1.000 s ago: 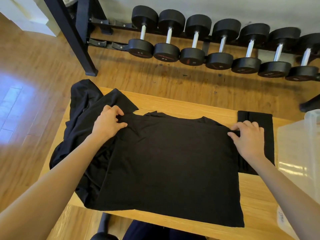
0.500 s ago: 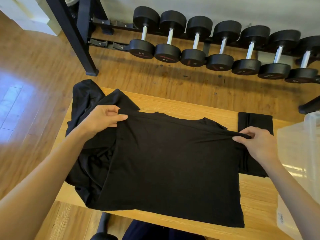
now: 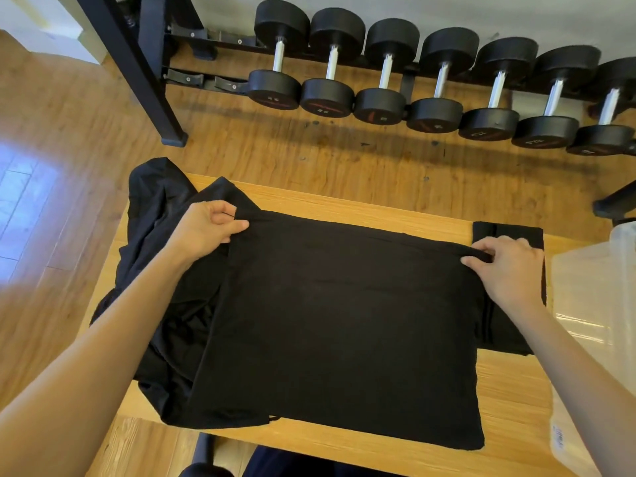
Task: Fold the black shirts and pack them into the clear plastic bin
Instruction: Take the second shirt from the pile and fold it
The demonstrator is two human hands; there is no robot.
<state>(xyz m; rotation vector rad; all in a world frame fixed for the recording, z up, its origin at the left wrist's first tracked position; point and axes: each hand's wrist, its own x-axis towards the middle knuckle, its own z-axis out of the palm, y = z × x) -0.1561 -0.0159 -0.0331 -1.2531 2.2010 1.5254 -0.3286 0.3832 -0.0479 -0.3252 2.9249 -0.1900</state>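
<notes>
A black shirt lies spread across the wooden table. My left hand pinches its upper left corner, and my right hand pinches its upper right corner; the top edge is lifted and folded over between them. Under its left side lies a crumpled heap of black shirts that hangs over the table's left edge. A folded black shirt lies flat at the right, partly under my right hand. The clear plastic bin stands at the table's right end.
A rack of several black dumbbells runs along the wall behind the table, with a black steel upright at its left. Wooden floor surrounds the table. A dark chair edge shows below the table's near edge.
Both hands gripped the shirt's shoulders, lifted them and drew the top edge toward me, so the collar is now hidden under the fold.
</notes>
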